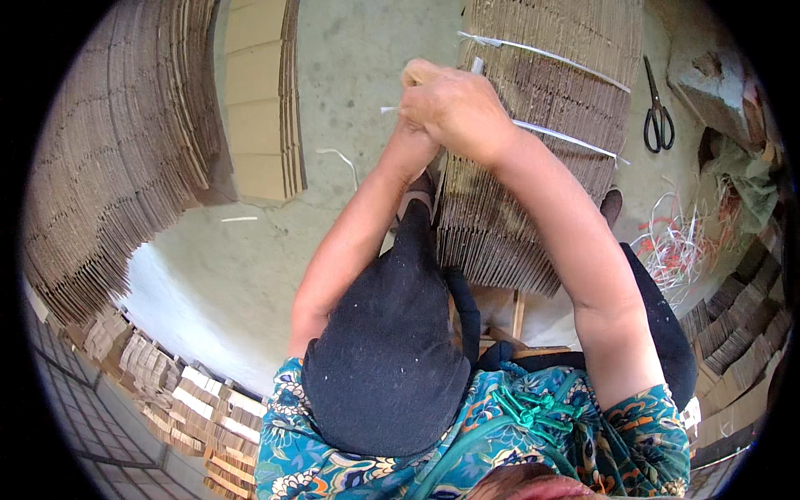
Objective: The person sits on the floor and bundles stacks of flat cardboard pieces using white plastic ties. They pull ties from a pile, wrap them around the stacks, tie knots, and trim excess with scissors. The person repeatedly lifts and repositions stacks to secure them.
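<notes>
A stack of brown cardboard sheets [550, 92] stands on edge before me, between my feet. One white strap [575, 143] runs across it and disappears beneath my right hand [458, 104]. My right hand is closed over the strap at the stack's left edge. My left hand [418, 77], closed too and mostly covered by the right, meets it there. A short strap end sticks out left of both hands, and a white tip shows above the right knuckles. Farther off, a second white strap [550, 57] crosses the stack and has a knot at its left end.
Black-handled scissors [658, 125] lie on the floor to the right, beyond a tangle of white and red strap scraps [679, 250]. Flat cardboard [254, 100] and a large cardboard stack [125, 158] are at left. More bundles [208, 408] line the lower left.
</notes>
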Demonstrator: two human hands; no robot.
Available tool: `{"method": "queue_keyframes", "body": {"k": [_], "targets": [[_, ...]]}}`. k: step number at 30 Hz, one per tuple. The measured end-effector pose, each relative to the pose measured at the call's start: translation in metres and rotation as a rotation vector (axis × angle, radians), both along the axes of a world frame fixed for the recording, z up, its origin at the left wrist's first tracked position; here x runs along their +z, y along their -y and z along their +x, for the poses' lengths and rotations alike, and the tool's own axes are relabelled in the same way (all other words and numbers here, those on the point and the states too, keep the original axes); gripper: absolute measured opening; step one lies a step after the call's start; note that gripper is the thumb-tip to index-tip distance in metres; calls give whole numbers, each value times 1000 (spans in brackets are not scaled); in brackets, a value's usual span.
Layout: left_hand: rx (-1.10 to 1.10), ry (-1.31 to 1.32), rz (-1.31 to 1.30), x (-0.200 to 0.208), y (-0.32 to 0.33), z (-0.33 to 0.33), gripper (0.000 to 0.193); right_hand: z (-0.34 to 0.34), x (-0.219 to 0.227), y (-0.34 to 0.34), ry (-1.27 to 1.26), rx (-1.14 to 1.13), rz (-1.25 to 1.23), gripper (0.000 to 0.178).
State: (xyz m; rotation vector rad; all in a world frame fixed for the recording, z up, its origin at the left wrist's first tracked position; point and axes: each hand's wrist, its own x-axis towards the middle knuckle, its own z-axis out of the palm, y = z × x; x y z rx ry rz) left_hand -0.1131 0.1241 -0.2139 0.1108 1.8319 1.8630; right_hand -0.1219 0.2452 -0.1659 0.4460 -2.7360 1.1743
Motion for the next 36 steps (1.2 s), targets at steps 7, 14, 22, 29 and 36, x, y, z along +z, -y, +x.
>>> {"method": "queue_keyframes", "body": {"k": [7,14,22,29,36], "targets": [[-131,378,272,-8,13,-8,23,-8,2,-10,242,-57,69,15],[-151,324,221,10,5,-18,26,43,15,-31,330,-284,97,19],[-178,-157,17,22,5,-19,17,36,6,-35,227,-320,156,11],[24,-475,-241,10,0,-7,20,29,2,-40,165,-219,316,17],[-71,-461,-491,-11,7,-5,24,35,13,-70,234,-71,341,28]]}}
